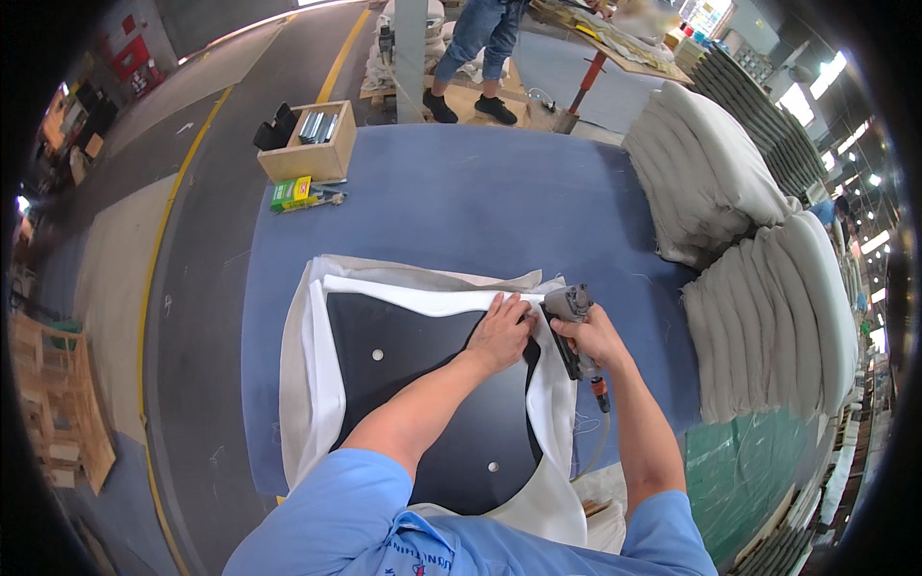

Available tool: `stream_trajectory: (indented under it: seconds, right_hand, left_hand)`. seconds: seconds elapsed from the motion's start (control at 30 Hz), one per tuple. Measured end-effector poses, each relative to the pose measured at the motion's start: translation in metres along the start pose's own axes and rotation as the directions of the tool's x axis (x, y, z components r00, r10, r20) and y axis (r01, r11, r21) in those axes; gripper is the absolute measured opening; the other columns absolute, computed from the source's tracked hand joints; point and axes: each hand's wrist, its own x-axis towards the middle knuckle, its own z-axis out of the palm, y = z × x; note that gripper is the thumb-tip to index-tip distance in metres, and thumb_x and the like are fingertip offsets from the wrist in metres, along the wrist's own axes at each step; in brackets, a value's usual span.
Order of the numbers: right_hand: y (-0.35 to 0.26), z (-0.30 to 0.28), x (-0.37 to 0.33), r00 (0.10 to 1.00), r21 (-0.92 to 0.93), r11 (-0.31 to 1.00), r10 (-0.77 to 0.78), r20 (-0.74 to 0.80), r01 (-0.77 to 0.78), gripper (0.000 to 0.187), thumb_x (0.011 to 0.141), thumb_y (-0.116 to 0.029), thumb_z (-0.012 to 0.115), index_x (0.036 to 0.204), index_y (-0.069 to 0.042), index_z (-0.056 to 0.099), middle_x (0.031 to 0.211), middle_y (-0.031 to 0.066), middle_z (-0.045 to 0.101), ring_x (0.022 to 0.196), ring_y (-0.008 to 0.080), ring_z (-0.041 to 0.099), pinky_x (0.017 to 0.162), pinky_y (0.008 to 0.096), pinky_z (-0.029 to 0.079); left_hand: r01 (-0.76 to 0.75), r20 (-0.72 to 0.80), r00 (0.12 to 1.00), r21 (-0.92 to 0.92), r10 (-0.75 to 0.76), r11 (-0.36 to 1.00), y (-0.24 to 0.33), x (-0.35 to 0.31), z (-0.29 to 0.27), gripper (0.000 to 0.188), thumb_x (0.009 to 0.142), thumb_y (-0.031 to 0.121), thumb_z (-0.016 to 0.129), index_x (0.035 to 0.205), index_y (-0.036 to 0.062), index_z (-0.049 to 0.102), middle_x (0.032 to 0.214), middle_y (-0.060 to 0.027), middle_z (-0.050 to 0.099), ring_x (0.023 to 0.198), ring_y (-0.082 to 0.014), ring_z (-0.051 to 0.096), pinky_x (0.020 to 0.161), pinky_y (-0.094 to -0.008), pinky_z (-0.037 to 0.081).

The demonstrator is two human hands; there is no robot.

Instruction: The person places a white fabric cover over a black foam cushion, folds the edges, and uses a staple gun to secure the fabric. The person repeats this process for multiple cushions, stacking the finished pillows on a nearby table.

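Note:
A black panel (423,384) with two pale round holes lies on the blue-topped table (461,202). White padding (325,355) and light beige fabric (296,384) surround it, folded in over its edges. My left hand (501,334) presses bent fingers onto the padding at the far right edge, holding it against the panel. In my right hand (595,338) is a grey air staple gun (567,305), its nose at the panel's far right corner. An orange hose fitting (600,389) hangs from its handle. The exact contact under the nose is hidden.
At the table's far left stand a wooden box (307,158) of staple strips and a green-yellow carton (291,194). Stacked beige cushions (768,317) line the right side. The air hose (602,442) trails near my right forearm. Beyond the table stands another person (475,48).

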Motion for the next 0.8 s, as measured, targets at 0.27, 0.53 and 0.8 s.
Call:
stream_trajectory:
  seconds: [0.27,0.53,0.8]
  right_hand:
    - [0.012,0.009,0.016,1.000,0.005,1.000,0.012,0.013,-0.012,0.010,0.090,-0.006,0.077,0.093,-0.002,0.068,0.070,-0.0007,0.060,0.055,0.0099,0.051,0.048,0.0303,0.040]
    - [0.002,0.050,-0.014,0.965,-0.137,0.959,-0.231,0.126,0.248,0.074,0.084,-0.003,0.081,0.152,-0.009,0.052,0.127,0.0122,0.070,0.119,0.0205,0.065,0.098,0.0358,0.053]
    - [0.008,0.160,-0.080,0.771,-0.661,0.417,-0.464,0.436,0.624,0.105,0.064,0.004,0.080,0.158,-0.023,0.043,0.136,0.0191,0.054,0.117,0.0418,0.063,0.092,0.0504,0.059]
  left_hand:
    - [0.004,0.007,1.000,0.046,-0.004,0.999,-0.001,-0.002,0.002,0.034,0.088,0.014,0.066,0.119,0.0012,0.071,0.136,-0.0190,0.056,0.144,-0.0395,0.044,0.125,-0.0583,0.030]
    - [0.170,0.004,0.984,-0.286,-0.176,0.943,-0.006,-0.043,-0.039,0.031,0.087,0.007,0.067,0.117,0.0063,0.074,0.135,-0.0149,0.061,0.133,-0.0357,0.055,0.112,-0.0471,0.045]
    - [0.757,-0.769,0.337,-0.122,-0.544,0.642,-0.060,-0.127,-0.158,0.045,0.087,0.023,0.081,0.123,0.0061,0.062,0.122,-0.0162,0.060,0.119,-0.0393,0.053,0.102,-0.0541,0.041]
